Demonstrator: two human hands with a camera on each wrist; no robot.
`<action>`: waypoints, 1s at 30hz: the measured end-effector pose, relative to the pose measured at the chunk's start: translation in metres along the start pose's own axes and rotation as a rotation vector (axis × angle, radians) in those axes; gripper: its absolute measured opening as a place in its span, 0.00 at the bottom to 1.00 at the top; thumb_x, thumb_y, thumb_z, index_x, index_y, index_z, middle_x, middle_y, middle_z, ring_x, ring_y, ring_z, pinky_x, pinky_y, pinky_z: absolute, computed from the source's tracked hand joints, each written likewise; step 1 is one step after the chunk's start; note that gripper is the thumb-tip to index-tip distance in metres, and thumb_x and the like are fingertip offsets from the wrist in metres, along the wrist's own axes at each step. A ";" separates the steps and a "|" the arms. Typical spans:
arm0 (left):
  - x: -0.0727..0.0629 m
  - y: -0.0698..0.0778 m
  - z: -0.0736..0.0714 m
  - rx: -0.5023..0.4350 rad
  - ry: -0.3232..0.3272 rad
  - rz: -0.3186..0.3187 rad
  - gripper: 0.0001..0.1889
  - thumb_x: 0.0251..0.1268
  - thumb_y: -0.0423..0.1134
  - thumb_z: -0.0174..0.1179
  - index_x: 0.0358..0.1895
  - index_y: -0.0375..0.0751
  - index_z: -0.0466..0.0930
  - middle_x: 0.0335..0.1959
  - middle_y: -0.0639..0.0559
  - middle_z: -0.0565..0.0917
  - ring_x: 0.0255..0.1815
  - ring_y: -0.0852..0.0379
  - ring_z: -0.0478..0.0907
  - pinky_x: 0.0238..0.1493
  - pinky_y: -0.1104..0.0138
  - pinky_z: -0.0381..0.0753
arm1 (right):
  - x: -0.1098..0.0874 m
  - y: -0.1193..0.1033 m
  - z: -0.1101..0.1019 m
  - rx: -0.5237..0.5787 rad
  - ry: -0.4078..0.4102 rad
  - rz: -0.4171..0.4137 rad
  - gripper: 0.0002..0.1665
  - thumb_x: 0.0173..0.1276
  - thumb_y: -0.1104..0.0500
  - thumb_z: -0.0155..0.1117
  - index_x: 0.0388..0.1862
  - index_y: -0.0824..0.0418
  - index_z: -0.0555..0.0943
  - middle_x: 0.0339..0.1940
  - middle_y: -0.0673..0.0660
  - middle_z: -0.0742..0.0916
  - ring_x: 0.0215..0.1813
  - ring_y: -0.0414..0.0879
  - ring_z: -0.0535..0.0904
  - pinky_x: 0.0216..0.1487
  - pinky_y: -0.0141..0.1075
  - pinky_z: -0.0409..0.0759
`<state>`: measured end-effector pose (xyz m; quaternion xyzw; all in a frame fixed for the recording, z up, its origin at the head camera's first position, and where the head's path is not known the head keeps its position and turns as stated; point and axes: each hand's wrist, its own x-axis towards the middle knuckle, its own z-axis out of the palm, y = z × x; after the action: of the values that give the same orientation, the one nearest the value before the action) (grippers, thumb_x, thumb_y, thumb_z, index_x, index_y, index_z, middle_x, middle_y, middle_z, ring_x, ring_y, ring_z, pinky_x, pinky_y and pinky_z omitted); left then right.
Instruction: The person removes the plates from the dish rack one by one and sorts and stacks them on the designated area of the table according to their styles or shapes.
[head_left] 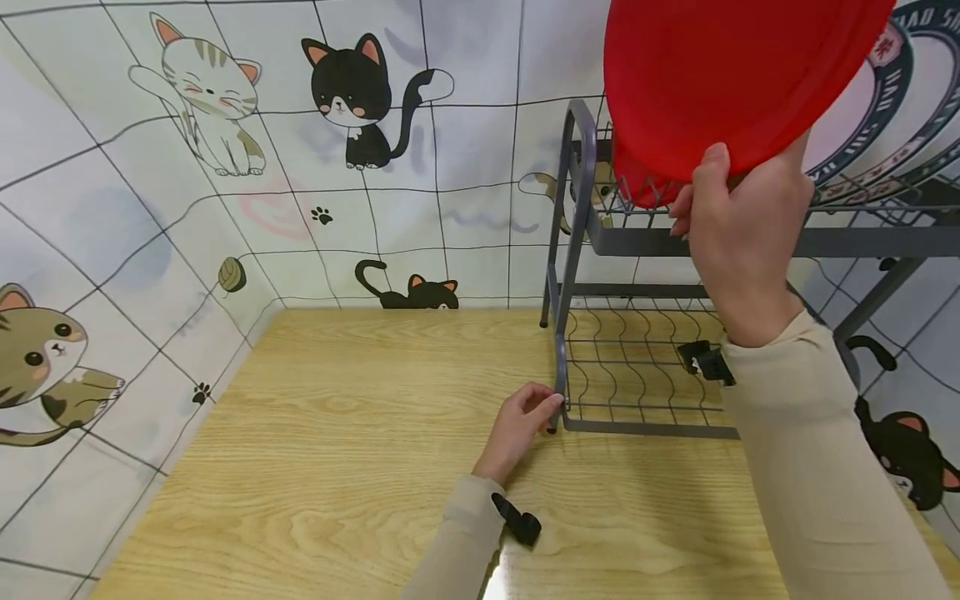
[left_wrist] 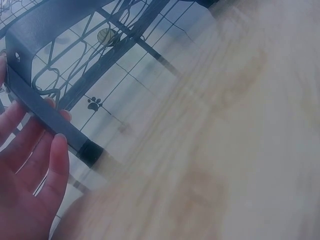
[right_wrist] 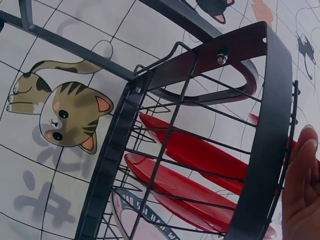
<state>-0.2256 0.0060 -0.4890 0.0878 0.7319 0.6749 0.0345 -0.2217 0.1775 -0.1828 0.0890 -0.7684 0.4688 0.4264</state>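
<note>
While in the rack (head_left: 645, 242), patterned plates (head_left: 900, 92); pinching hands (head_left: 750, 221) (head_left: 517, 423): red plate (head_left: 738, 75) right, rack leg (head_left: 560, 358) left.

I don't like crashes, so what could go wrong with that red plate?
The red plate might slip, since the right hand grips it only near its lower edge. It could also bump the patterned plates standing to its right. And if it knocks the rack, the rack might shift, though the left hand is holding one leg.
</note>
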 end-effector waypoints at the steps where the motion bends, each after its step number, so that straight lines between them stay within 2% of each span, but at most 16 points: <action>1: 0.000 0.001 -0.001 -0.001 0.002 0.003 0.16 0.52 0.63 0.55 0.38 0.59 0.78 0.34 0.57 0.80 0.32 0.49 0.76 0.34 0.58 0.76 | -0.001 0.000 -0.001 0.049 0.009 -0.003 0.22 0.66 0.55 0.50 0.58 0.52 0.60 0.35 0.54 0.81 0.23 0.36 0.76 0.32 0.24 0.75; 4: -0.001 0.001 -0.003 0.000 0.005 -0.003 0.17 0.51 0.63 0.56 0.37 0.59 0.78 0.34 0.57 0.80 0.32 0.49 0.76 0.35 0.58 0.76 | -0.007 0.003 -0.002 0.216 0.040 -0.047 0.20 0.66 0.58 0.51 0.56 0.57 0.63 0.29 0.57 0.81 0.21 0.40 0.76 0.28 0.26 0.76; 8: -0.001 0.001 -0.005 0.003 0.014 -0.016 0.16 0.50 0.62 0.57 0.36 0.59 0.78 0.34 0.56 0.80 0.32 0.50 0.76 0.35 0.57 0.76 | -0.017 0.007 -0.005 0.459 0.064 -0.106 0.19 0.64 0.62 0.51 0.54 0.63 0.64 0.28 0.64 0.81 0.18 0.45 0.76 0.25 0.29 0.77; 10: -0.001 0.004 -0.005 -0.008 0.014 -0.018 0.14 0.52 0.60 0.58 0.35 0.57 0.78 0.34 0.53 0.81 0.32 0.47 0.76 0.36 0.56 0.75 | -0.024 0.009 -0.006 0.547 0.076 -0.114 0.19 0.63 0.64 0.51 0.53 0.64 0.65 0.30 0.66 0.80 0.17 0.46 0.75 0.25 0.30 0.77; 13: -0.006 0.015 -0.005 -0.017 0.012 -0.011 0.12 0.54 0.56 0.58 0.34 0.53 0.78 0.33 0.45 0.80 0.33 0.41 0.75 0.33 0.57 0.74 | -0.032 0.010 -0.009 0.635 0.103 -0.115 0.19 0.62 0.65 0.51 0.53 0.67 0.65 0.30 0.68 0.80 0.17 0.47 0.75 0.24 0.30 0.77; 15: -0.010 0.023 -0.004 -0.010 0.009 -0.002 0.12 0.55 0.54 0.58 0.34 0.52 0.78 0.33 0.39 0.79 0.34 0.38 0.74 0.31 0.60 0.73 | -0.038 0.012 -0.011 0.676 0.113 -0.125 0.20 0.61 0.66 0.51 0.53 0.68 0.64 0.30 0.70 0.79 0.17 0.48 0.75 0.24 0.31 0.77; 18: -0.014 0.031 -0.004 0.007 0.013 0.004 0.12 0.56 0.54 0.57 0.34 0.52 0.78 0.33 0.36 0.78 0.34 0.37 0.74 0.30 0.61 0.72 | -0.048 0.018 -0.012 0.723 0.116 -0.133 0.22 0.60 0.67 0.52 0.53 0.70 0.63 0.28 0.71 0.78 0.16 0.49 0.75 0.24 0.32 0.77; 25: -0.014 0.030 -0.005 0.012 0.019 -0.002 0.12 0.54 0.55 0.58 0.34 0.53 0.79 0.34 0.42 0.80 0.34 0.42 0.75 0.33 0.55 0.73 | -0.076 0.017 -0.015 0.783 0.123 -0.085 0.20 0.60 0.70 0.48 0.52 0.73 0.62 0.31 0.70 0.78 0.15 0.48 0.74 0.21 0.30 0.76; 30: -0.015 0.033 -0.005 0.029 0.029 -0.004 0.12 0.55 0.55 0.58 0.34 0.52 0.80 0.35 0.44 0.81 0.35 0.46 0.76 0.36 0.54 0.74 | -0.092 0.025 -0.014 0.809 0.113 -0.070 0.18 0.60 0.71 0.46 0.50 0.75 0.63 0.24 0.67 0.78 0.13 0.47 0.72 0.19 0.30 0.75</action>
<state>-0.2087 0.0006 -0.4565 0.0769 0.7423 0.6652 0.0239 -0.1699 0.1779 -0.2640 0.2496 -0.4940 0.7225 0.4144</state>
